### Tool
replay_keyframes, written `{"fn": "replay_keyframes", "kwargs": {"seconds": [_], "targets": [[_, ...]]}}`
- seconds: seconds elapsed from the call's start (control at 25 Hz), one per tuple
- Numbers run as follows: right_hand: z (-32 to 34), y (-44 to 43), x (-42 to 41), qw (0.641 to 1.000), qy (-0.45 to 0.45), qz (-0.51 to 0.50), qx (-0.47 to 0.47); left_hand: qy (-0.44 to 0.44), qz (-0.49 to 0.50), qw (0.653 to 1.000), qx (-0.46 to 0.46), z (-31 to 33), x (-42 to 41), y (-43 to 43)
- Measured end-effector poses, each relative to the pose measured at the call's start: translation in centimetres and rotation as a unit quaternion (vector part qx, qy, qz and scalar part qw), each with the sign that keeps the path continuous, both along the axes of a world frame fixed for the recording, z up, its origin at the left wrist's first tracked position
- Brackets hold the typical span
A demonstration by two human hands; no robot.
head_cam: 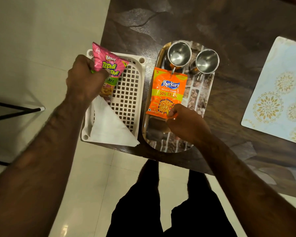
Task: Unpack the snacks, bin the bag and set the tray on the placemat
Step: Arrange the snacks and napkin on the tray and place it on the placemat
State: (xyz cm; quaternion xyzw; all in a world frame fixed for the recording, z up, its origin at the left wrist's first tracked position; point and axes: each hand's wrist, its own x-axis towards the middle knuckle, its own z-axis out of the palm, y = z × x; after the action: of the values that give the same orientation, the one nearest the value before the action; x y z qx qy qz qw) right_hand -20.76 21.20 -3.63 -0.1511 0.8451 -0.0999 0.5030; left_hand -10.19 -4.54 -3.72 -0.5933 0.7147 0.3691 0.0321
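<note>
My left hand [84, 79] grips a pink Bingo snack packet [108, 65] and holds it above the white perforated basket [128, 93]. A white bag [109, 127] lies folded in the basket's near corner. My right hand [186, 124] pinches the near corner of an orange Kurkure packet [167, 93], which lies flat on the oval brick-patterned tray [195, 106]. Two steel cups [179, 53] [207, 60] stand at the tray's far end. The pale floral placemat [278, 96] lies on the table to the right, apart from the tray.
The dark wooden table [212, 23] ends just left of the basket and close to my legs. Pale tiled floor [32, 40] lies to the left, with black metal furniture legs [15, 112] at the left edge.
</note>
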Motion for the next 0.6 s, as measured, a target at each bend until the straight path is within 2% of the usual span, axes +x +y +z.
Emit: {"fn": "replay_keyframes", "kwargs": {"seconds": [0.16,0.24,0.36,0.48,0.6], "targets": [[0.8,-0.3,-0.9,0.997,-0.012,-0.048,-0.055,0.074,0.002,0.997,-0.009,1.0,-0.3,-0.1],[1.2,-0.5,-1.6,0.987,-0.050,-0.111,-0.101,0.119,0.008,0.993,-0.001,1.9,-0.6,-0.2],[2.2,-1.1,-2.4,0.953,-0.114,-0.221,-0.171,0.156,-0.015,0.988,0.010,3.2,-1.0,0.7],[2.5,-1.6,-2.4,0.921,-0.147,-0.281,-0.225,0.176,-0.067,0.982,0.011,4.5,-1.2,2.0],[2.4,-1.9,-2.4,0.899,-0.169,-0.306,-0.265,0.252,-0.069,0.961,0.094,5.4,-1.5,3.4]]}}
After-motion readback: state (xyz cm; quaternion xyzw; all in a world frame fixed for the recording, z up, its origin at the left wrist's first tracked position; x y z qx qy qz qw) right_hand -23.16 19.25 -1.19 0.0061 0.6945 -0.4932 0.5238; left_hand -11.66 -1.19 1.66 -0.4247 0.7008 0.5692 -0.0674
